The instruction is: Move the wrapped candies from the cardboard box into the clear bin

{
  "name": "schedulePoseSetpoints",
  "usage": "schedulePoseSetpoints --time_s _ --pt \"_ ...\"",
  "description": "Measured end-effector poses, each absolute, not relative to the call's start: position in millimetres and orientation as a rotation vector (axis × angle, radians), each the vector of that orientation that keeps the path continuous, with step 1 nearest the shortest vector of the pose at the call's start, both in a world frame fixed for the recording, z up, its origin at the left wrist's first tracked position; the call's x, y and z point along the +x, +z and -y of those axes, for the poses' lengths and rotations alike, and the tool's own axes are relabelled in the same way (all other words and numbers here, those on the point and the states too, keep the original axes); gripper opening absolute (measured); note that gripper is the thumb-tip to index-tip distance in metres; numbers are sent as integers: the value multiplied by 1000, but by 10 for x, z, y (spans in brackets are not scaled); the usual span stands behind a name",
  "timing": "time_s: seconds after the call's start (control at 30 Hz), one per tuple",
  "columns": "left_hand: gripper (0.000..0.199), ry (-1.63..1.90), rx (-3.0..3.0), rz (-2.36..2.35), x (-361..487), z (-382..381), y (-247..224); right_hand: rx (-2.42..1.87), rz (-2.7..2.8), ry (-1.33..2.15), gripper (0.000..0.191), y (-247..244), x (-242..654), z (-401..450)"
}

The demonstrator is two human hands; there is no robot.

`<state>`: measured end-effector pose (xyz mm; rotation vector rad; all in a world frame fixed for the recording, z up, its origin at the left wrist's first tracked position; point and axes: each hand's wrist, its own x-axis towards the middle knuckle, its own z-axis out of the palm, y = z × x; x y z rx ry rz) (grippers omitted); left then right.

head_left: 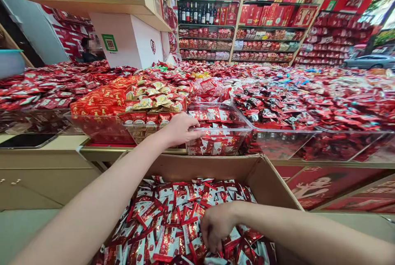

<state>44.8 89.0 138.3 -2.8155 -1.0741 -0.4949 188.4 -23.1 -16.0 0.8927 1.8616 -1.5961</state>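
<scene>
Wrapped candies (166, 236) are heaped in an open cardboard box (271, 174), where the curled right hand (217, 226) is sunk; whether any are gripped cannot be told. The clear plastic bin (243, 127) beyond is touched by the left hand (182, 129), fingers slightly spread, beside durian candies (154, 102).

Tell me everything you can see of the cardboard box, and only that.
The cardboard box is plain brown and open-topped, filled with red-and-white wrapped packets. Bare inner faces show at its far and right walls; the far rim sits just this side of the clear bins. The right hand reaches in among the packets, its forearm passing over the right wall. The left forearm hides much of the left side; the near edge lies out of view.
</scene>
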Motion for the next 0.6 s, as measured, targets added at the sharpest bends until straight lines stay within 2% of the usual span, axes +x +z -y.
schedulePoseSetpoints --time_s 0.1,0.2,0.3,0.37,0.47,0.6 --pt "37 -496 -2825 1082 454 -886 1382 831 -1960 -1642 35 -70 1905 240" --pt "38 -463 -2824 1083 452 -893 1386 640 -2293 -1233 49 11 1861 383" --pt "37 -413 -2831 1109 449 -910 1399 545 -2494 -894 36 23 1791 565" --pt "36 -393 -2854 1126 451 -919 1413 542 -2495 -849 32 -6 1770 632" --pt "36 -362 -2891 1134 460 -923 1439 611 -2514 -1008 28 -33 1804 584" --pt "37 -341 -2888 1150 467 -916 1457 985 -2496 -1654 18 142 1931 276"
